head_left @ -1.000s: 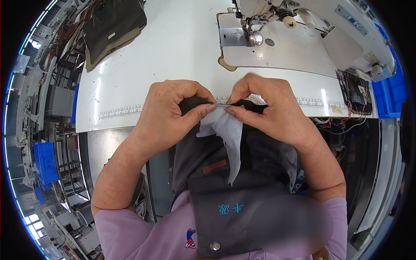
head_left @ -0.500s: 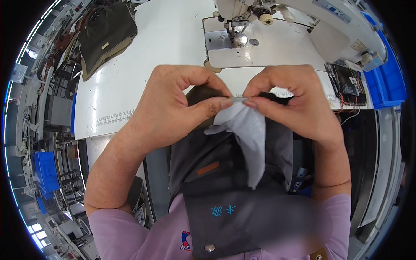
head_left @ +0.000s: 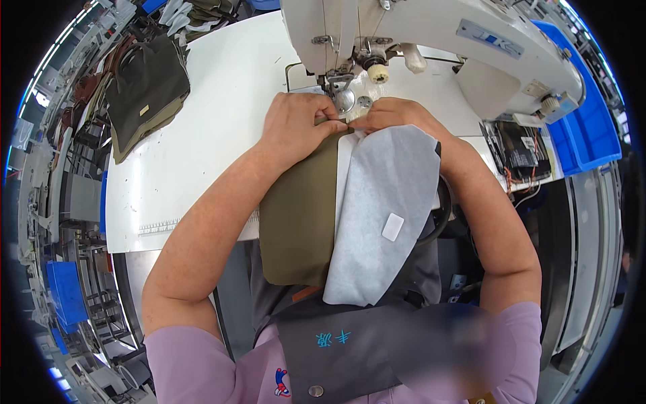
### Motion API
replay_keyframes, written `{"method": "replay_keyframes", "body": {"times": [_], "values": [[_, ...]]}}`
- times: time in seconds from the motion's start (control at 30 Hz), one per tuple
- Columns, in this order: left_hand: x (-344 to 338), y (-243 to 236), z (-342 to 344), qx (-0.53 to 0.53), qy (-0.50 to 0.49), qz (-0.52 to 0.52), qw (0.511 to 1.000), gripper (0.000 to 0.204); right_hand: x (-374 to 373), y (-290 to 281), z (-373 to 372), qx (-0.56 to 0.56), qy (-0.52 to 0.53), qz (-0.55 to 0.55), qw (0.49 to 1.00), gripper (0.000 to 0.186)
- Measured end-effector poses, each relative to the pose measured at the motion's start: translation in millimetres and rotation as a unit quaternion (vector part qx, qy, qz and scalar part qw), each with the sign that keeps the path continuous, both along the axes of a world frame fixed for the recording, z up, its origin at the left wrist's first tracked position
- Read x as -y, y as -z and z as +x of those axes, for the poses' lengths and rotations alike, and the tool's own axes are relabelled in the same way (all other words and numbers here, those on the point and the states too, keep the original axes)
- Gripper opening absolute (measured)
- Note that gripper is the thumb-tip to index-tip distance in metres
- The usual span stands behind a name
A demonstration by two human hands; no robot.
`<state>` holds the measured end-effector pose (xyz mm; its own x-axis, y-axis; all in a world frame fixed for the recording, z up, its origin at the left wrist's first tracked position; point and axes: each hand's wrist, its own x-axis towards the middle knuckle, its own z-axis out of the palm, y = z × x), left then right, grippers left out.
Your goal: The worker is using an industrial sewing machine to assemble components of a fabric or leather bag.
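My left hand [head_left: 301, 126] pinches the top edge of an olive fabric panel [head_left: 296, 215] just in front of the sewing machine's presser foot [head_left: 331, 86]. Close beside it on the right, my right hand [head_left: 390, 113] is closed on the same upper edge, its fingertips partly hidden by cloth. A pale grey backing piece [head_left: 380, 215] hangs below that hand, folded over, with a small white rectangle [head_left: 393, 227] on it. Both pieces drape over the table's front edge toward my dark apron [head_left: 350, 343]. How the layers join at the top is hidden by my fingers.
The sewing machine [head_left: 431, 40] spans the far side of the white table [head_left: 222, 128]. At left lies a stack of dark and olive bag pieces [head_left: 145, 91]. A black case with wires [head_left: 518, 151] sits at right, beside a blue bin [head_left: 592, 138].
Both hands have moved forward to the presser foot, bringing the fabric along. The olive panel and pale backing now hang spread out below; before, only a bunched grey piece showed.
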<state>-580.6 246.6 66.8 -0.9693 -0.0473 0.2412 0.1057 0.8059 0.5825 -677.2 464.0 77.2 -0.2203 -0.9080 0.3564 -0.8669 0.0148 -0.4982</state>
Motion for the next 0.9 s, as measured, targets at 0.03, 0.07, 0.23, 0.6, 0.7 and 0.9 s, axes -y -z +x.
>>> {"method": "replay_keyframes", "body": {"times": [0.03, 0.07, 0.23, 0.6, 0.7, 0.9], "values": [[4.5, -0.4, -2.6, -0.015, 0.003, -0.023, 1.0, 0.025, 0.7, 0.4, -3.4, -0.035, -0.003, 0.011, 0.999, 0.03], [8.9, -1.1, -4.7, -0.029, 0.005, -0.047, 0.998, 0.022, 1.9, 1.1, -7.7, -0.069, -0.005, 0.021, 0.997, 0.032], [25.4, -5.6, 1.4, -0.14, 0.029, -0.262, 0.954, 0.015, 14.8, 5.1, -22.7, -0.114, -0.033, 0.013, 0.993, 0.034], [-6.2, 11.3, 31.7, -0.074, 0.105, -0.103, 0.986, 0.038, 22.7, 11.1, -34.9, -0.007, -0.046, -0.032, 0.998, 0.032], [-2.2, 13.3, 27.6, -0.062, 0.103, -0.095, 0.988, 0.037, 23.7, 14.3, -36.1, 0.014, -0.012, -0.017, 1.0, 0.032], [-8.9, 9.4, 28.6, -0.044, 0.081, -0.101, 0.991, 0.034, 25.4, -2.8, -29.6, 0.232, 0.077, 0.085, 0.966, 0.032]]}}
